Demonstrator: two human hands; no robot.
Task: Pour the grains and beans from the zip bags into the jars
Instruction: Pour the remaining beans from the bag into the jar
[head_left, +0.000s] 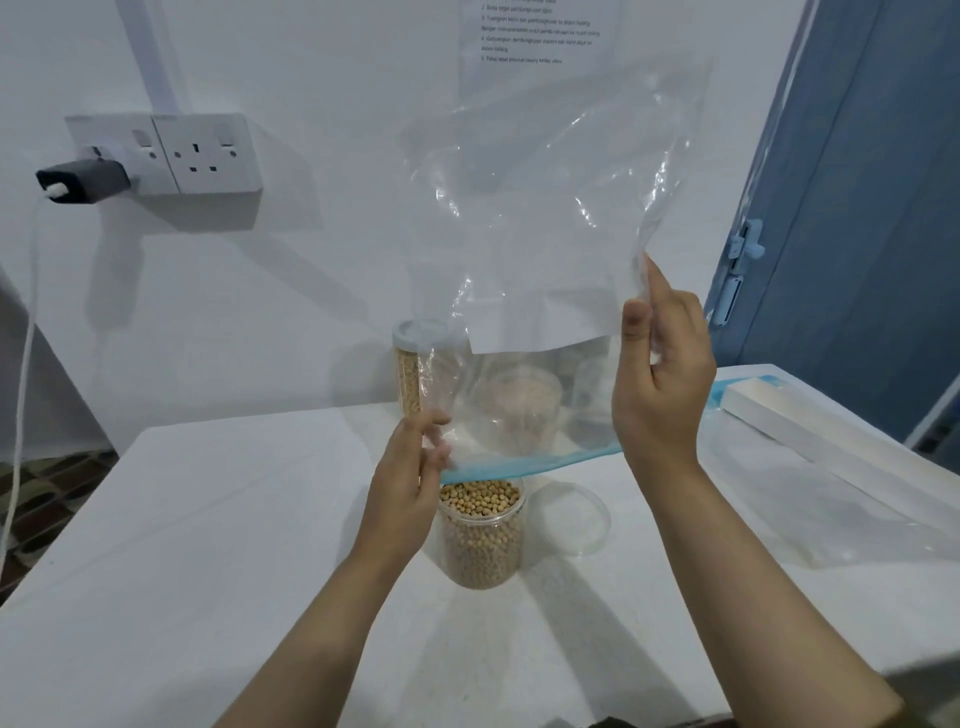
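Open jar (482, 535) of beans (478, 498) stands mid-table (208, 545), its lid (569, 519) just right of it on the table. Zip bag (545, 249) is held upside down above the jar, left hand (410, 467) at its near-left corner, right hand (662, 374) on its right edge. Lidded jar (415, 364) stands far behind by the wall, another bag (831, 493) and a box (810, 421) lie right, wall socket (208, 153) far left.

Held bag (545, 249) blocks jar (480, 530) top (seemingly).
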